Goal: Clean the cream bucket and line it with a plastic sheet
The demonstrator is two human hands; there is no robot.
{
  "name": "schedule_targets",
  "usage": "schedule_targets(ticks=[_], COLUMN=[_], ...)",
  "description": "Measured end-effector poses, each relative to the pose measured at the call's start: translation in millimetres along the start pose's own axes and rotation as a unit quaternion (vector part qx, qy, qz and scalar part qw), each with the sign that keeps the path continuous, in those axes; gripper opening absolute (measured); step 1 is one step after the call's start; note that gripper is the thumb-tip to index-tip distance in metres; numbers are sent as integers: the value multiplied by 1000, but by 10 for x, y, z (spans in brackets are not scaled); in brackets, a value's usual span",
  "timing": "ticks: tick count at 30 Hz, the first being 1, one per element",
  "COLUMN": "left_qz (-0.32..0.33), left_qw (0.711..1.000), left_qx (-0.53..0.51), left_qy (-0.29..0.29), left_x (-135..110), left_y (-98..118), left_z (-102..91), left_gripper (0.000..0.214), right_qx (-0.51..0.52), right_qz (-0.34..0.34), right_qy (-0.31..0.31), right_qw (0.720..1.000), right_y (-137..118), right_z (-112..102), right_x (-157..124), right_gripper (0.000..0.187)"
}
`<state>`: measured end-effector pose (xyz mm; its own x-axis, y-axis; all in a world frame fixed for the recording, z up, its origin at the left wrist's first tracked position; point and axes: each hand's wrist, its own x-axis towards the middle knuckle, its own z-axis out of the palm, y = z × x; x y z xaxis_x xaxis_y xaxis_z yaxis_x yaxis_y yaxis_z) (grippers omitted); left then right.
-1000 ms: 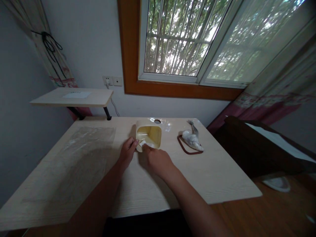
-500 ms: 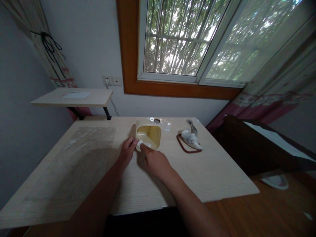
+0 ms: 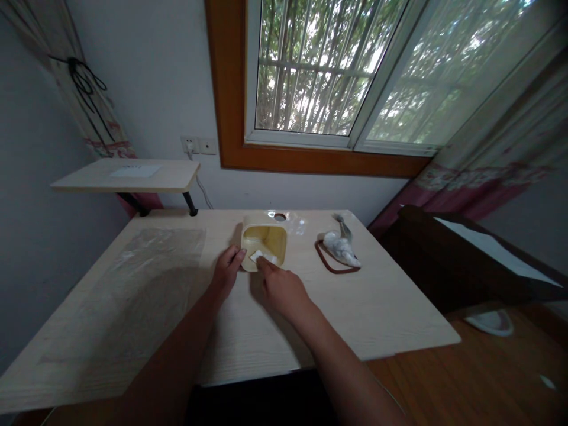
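Observation:
A cream-yellow plastic container (image 3: 264, 234) stands on the pale wooden table (image 3: 377, 313), its open mouth toward me. My left hand (image 3: 228, 271) grips its near left edge with the fingers curled on the rim. My right hand (image 3: 279, 287) reaches to the container's near rim, fingers pinched on a small white piece (image 3: 258, 257) that lies at the opening. What the white piece is I cannot make out.
A crumpled grey-white plastic bag (image 3: 341, 247) lies on a dark brown ring (image 3: 331, 266) right of the container. A clear plastic sheet (image 3: 151, 254) covers the table's left part. A small raised shelf (image 3: 126, 176) stands at the back left. A dark bed frame (image 3: 448, 260) is right of the table.
The white piece has shifted slightly along the container's near rim under my right fingers. The view has drifted a little; both hands stay at the container.

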<state>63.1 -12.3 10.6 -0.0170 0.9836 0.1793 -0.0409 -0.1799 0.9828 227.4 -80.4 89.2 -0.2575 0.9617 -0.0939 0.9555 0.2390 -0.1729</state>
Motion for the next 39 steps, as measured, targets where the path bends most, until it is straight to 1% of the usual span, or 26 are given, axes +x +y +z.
schedule_targets(ticks=[2, 4, 6, 9, 11, 13, 15, 17, 18, 22, 23, 24, 28, 29, 30, 33, 34, 36, 39], left_qz=[8, 19, 24, 22, 15, 6, 1, 2, 2, 4, 6, 6, -1, 1, 6, 19, 20, 17, 2], left_qw=[1000, 1000, 1000, 1000, 1000, 1000, 1000, 1000, 1000, 1000, 1000, 1000, 999, 999, 1000, 1000, 1000, 1000, 999], left_qx=[5, 12, 13, 10, 8, -1, -12, -18, -17, -2, 0, -1, -27, -28, -24, -7, -4, -11, -32], left_qy=[-3, -7, -11, -17, -14, -13, -15, -17, -15, -5, -6, -9, -18, -17, -16, -9, -7, -5, -10], left_x=[-1, -3, -6, -10, -11, -12, -13, -15, -15, -14, -13, -11, -6, -6, -7, -8, -7, -4, 0], left_y=[9, 18, 22, 15, 8, 8, 13, 21, 24, 29, 27, 24, 11, 8, 6, -2, -6, -18, -28], left_z=[9, 15, 12, -2, -7, 0, 13, 20, 19, -4, -7, -6, 18, 22, 22, 8, 3, 0, 14], left_gripper=[44, 43, 43, 41, 41, 41, 42, 42, 42, 41, 41, 41, 43, 43, 42, 39, 39, 40, 41], right_qx=[-20, -32, -28, 5, 17, 7, -12, -18, -13, 42, 49, 49, 8, 4, 8, 44, 52, 46, 7], right_qz=[37, 53, 31, -33, -48, -21, 23, 42, 35, -55, -63, -58, 18, 20, 9, -57, -69, -51, 13], right_qy=[-6, -8, -7, 6, 9, 5, 0, -2, -1, 12, 14, 14, 4, 5, 7, 21, 24, 22, 14], right_qw=[999, 998, 999, 999, 999, 1000, 1000, 999, 999, 998, 997, 997, 1000, 1000, 1000, 997, 996, 997, 1000], right_y=[64, 89, 60, -17, -32, -7, 25, 27, 13, -69, -73, -67, -7, -5, -13, -67, -81, -81, -30], right_z=[-5, 8, 29, 47, 39, 23, 9, 2, 1, -6, -9, -13, -12, -8, -4, 0, -3, -11, -13], right_x=[18, 32, 31, 8, -5, -6, 1, 3, -1, -27, -30, -28, -5, -2, -2, -16, -20, -24, -13], right_gripper=[56, 55, 57, 61, 61, 60, 58, 58, 58, 61, 62, 61, 58, 58, 59, 61, 61, 59, 57])
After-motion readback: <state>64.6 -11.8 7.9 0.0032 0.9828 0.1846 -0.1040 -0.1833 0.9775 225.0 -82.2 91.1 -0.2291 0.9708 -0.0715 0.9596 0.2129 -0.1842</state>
